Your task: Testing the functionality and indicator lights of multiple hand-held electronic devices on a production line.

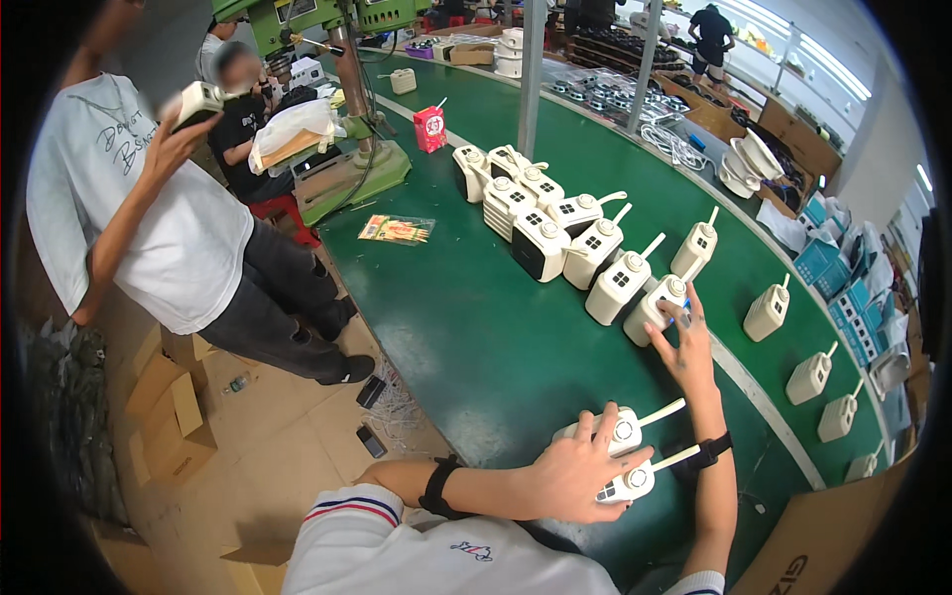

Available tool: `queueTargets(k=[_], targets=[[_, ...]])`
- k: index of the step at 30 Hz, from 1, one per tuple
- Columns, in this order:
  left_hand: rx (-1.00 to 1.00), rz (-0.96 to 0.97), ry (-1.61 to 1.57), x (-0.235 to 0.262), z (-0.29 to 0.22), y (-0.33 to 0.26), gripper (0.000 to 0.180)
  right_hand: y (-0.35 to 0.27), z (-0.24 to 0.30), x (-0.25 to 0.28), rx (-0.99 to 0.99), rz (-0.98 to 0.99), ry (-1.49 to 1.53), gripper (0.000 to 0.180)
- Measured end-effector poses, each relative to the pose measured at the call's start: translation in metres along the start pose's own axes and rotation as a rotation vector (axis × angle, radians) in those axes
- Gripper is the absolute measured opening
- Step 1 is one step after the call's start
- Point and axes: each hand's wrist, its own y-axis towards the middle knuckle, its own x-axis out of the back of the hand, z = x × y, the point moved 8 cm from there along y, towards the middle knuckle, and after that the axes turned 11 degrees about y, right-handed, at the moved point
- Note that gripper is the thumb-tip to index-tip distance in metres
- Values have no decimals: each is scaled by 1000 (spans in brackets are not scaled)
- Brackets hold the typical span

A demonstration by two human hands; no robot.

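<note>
My left hand (580,474) lies over two cream boxy devices at the table's near edge, its fingers bent around their tops. The farther one (625,431) and the nearer one (633,484) each have a round top dial and a pale strap sticking out to the right. Farther forward, my right hand (684,342) has thumb and fingers around another cream device (647,315), which stands at the near end of a cluster. A blue glow shows by its fingers. Beside it stands a similar device (620,288) with a four-pane dark pattern.
More cream devices (540,243) crowd the green table (436,317). Others (767,312) stand spaced along the belt on the right. A green drill press (347,178), a red carton (429,129) and a flat packet (397,229) lie beyond. At left, a person (149,198) holds a device.
</note>
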Motion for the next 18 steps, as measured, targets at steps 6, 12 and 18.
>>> queueTargets(k=[6,12,18], targets=[[0,-53,33,4,0,1,65,-3,-4,2,5,-27,-42,35],[-3,-40,31,5,1,3,65,-11,17,0,73,32,-47,37],[-3,-38,21,4,4,1,65,-23,54,-5,43,325,80,52]])
